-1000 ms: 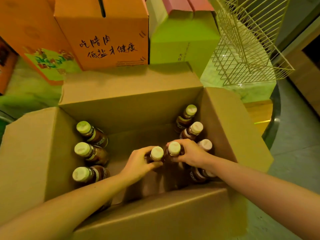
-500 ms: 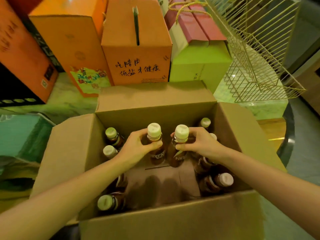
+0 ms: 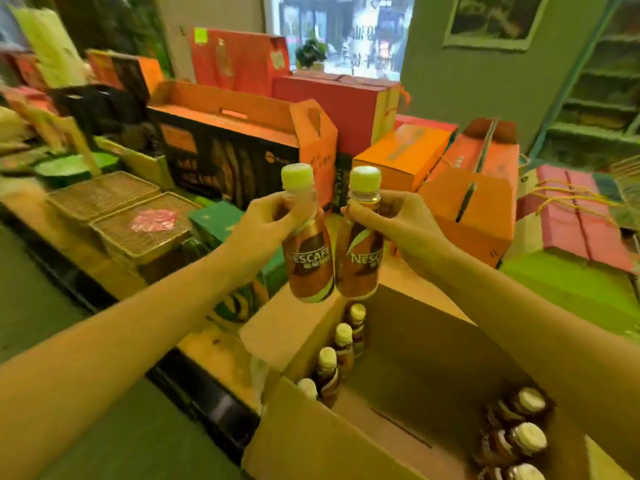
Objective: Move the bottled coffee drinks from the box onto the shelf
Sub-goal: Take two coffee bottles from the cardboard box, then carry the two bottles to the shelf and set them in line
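My left hand (image 3: 263, 223) grips the neck of one brown coffee bottle (image 3: 309, 268) with a pale cap, and my right hand (image 3: 398, 230) grips a second coffee bottle (image 3: 358, 268) the same way. Both bottles hang upright, side by side and touching, well above the open cardboard box (image 3: 426, 348). Several more bottles stand inside the box along its left wall (image 3: 334, 355) and in its right corner (image 3: 516, 434). Green shelves (image 3: 599, 98) show at the far right.
Orange, red and pink gift boxes (image 3: 467, 209) crowd the space behind the cardboard box. Wicker trays (image 3: 138, 223) and a green box (image 3: 214, 220) lie to the left. A dark ledge runs along the lower left beside green floor.
Both hands have lifted their bottles up out of the box to chest height. My view has swung up from the box interior toward the room.
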{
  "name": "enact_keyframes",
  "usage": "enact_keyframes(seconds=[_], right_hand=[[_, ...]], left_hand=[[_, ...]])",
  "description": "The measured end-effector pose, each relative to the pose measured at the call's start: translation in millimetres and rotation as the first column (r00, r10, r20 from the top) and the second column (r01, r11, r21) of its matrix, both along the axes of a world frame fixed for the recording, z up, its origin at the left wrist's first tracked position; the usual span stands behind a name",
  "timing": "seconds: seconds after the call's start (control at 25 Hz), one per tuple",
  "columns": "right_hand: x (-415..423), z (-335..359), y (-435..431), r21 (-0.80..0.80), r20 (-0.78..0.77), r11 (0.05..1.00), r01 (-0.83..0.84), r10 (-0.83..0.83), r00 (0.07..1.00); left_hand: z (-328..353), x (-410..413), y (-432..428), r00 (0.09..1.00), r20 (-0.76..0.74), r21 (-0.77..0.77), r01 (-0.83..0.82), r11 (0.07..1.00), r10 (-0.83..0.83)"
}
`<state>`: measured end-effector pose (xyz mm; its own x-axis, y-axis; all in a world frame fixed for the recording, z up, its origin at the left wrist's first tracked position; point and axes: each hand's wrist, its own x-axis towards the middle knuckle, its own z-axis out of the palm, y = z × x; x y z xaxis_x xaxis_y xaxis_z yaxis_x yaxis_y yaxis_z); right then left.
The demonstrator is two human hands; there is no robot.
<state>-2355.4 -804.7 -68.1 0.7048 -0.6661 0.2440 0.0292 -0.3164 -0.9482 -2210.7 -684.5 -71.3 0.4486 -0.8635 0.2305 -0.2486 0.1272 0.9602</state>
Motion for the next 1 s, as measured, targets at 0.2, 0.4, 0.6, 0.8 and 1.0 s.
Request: enact_keyframes(seconds=[0.2, 0.4, 0.6, 0.8, 1.0], right_hand=[[94, 41, 82, -0.061, 0.050, 0.974, -0.217, 0.220, 0.974], [185, 65, 215, -0.063, 0.056, 0.879, -0.473, 0.476, 0.878], [265, 74, 394, -0.041, 0.041, 0.714, -0.699, 0.701, 0.712], [335, 81, 609, -0.014, 0.073, 0.530, -0.848, 0.847, 0.527], [383, 93, 806, -0.015, 0.110, 0.327, -0.945, 0.940, 0.324]], left_hand=[[39, 51, 121, 0.927, 0.032, -0.020, -0.372, 0.928, 0.373], [55, 92, 275, 0.745, -0.013, -0.036, -0.666, 0.745, 0.667], [64, 113, 457, 0.521, 0.007, -0.044, -0.853, 0.520, 0.854], [82, 133, 652, 0.272, 0.076, -0.035, -0.961, 0.275, 0.959], [97, 139, 827, 0.020, 0.106, -0.006, -1.000, 0.020, 0.994]])
